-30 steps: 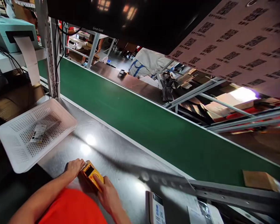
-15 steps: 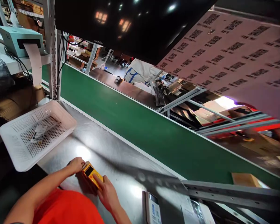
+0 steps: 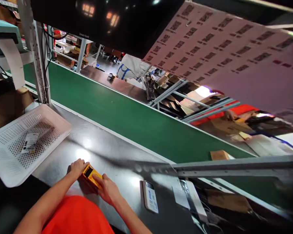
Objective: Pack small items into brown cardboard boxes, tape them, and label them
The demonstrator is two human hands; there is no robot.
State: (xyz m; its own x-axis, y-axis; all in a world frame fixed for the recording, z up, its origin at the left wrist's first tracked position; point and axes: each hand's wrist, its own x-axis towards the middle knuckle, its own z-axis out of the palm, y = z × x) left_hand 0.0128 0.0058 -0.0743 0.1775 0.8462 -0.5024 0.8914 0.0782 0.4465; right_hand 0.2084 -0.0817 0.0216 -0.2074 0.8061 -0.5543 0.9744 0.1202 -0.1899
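Observation:
A yellow multimeter (image 3: pixel 90 175), with a dark display and a round dial on its face, is tilted over the metal worktop. My left hand (image 3: pixel 78 168) grips its top end, fingers curled over the edge. Around its lower right side my right hand (image 3: pixel 108 189) is closed, with a finger lying across the front. Whether the multimeter's underside touches the worktop, I cannot tell. To the right of my hands, a phone-like device (image 3: pixel 150 196) with a printed label lies flat on a dark surface.
A white perforated basket (image 3: pixel 61 125) holding a labelled packet (image 3: pixel 30 142) stands left. Beyond the worktop (image 3: pixel 112 156) runs a green conveyor belt (image 3: pixel 107 104) with a cardboard box (image 3: pixel 219 155) near a metal rail (image 3: pixel 229 165). A black screen (image 3: pixel 100 26) and code sheet (image 3: pixel 210 48) hang above.
The view has shifted, so the basket and printer sit further left and more of the right side shows. Both hands still hold the multimeter in nearly the same pose.

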